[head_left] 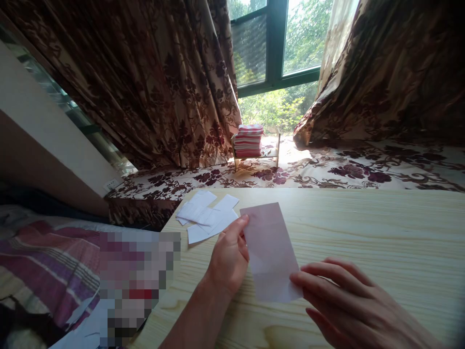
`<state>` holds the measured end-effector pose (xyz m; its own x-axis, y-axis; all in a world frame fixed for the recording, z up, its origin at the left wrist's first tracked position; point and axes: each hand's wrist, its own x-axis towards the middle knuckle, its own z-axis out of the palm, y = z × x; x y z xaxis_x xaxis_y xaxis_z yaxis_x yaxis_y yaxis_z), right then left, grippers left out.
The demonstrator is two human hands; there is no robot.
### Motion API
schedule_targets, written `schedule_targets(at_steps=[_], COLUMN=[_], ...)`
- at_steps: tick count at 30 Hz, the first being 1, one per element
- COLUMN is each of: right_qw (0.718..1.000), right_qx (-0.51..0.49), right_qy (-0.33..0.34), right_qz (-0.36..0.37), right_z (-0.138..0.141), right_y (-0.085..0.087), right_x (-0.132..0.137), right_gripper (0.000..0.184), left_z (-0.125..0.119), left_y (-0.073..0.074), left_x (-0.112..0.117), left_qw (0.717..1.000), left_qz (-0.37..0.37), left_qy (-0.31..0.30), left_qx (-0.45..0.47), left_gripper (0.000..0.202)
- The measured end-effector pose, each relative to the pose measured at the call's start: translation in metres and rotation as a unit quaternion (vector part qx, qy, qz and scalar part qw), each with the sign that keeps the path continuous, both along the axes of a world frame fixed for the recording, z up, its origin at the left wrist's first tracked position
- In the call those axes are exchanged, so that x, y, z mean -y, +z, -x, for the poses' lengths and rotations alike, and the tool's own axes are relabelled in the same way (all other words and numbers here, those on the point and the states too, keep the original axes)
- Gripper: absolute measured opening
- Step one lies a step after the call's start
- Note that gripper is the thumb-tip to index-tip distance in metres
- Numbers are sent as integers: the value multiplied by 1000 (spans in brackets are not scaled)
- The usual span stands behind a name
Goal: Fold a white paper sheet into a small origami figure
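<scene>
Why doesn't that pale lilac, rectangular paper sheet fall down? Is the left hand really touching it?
Touching. The head view shows the left hand's thumb lying over the pale lilac, rectangular paper sheet's upper left edge.

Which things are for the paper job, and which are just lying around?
Job:
- paper sheet, in the left hand, right hand at its corner
- white paper pieces, probably
- wood-grain table underneath

Lying about:
- folded striped cloths
- striped blanket

Green-framed window (275,48), daylight; floral curtains (163,82) either side; pale wood-grain table (381,232).
</scene>
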<state>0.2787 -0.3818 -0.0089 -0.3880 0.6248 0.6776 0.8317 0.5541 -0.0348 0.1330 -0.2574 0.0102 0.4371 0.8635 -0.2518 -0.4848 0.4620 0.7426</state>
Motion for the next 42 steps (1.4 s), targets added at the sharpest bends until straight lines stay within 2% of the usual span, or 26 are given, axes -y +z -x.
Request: schedule_targets(at_steps=[4,8,11,12,14,18,21,24,27,29,33,37,39,42], right_qw=[999,997,988,977,935,837,787,764,758,761,774,783,793,827], right_qx=[-4,-44,-137,-186,-309,-480,-562,-611,-624,-617,-569,-522,-507,-482], right_qy=[11,23,-53,-94,-148,-91,-61,-55,-64,-72,-64,-60,-71,-72], right_qz=[31,56,42,48,95,246,247,200,177,189,271,334,330,280], right_z=[6,-3,-16,-21,-27,-33,-40,-51,-64,-71,-78,-75,-70,-61], right_y=[3,2,-1,-2,-1,3,6,8,10,11,13,13,12,10], right_x=[0,5,5,5,2,-4,-3,0,4,6,10,12,11,9], right_gripper=[18,13,20,25,32,32,29,29,31,32,26,20,16,9], left_z=[0,1,-1,-3,-8,-22,-31,-38,-45,-49,-51,-48,-45,-43], left_y=[-6,-11,-14,-14,-13,-3,5,9,9,8,2,-5,-8,-10], left_x=[1,4,9,11,17,28,32,32,32,33,37,39,39,36], left_qw=[997,992,985,981,969,948,928,904,896,892,886,884,884,887], left_qz=[-79,-112,-135,-142,-153,-170,-174,-165,-153,-149,-134,-110,-103,-96], left_qy=[-21,-30,-67,-87,-130,-215,-281,-332,-340,-345,-365,-385,-391,-392], left_qx=[-8,-42,-82,-104,-142,-162,-172,-212,-242,-249,-251,-242,-234,-224], left_gripper=[15,17,18,20,22,27,29,28,24,22,21,24,26,27])
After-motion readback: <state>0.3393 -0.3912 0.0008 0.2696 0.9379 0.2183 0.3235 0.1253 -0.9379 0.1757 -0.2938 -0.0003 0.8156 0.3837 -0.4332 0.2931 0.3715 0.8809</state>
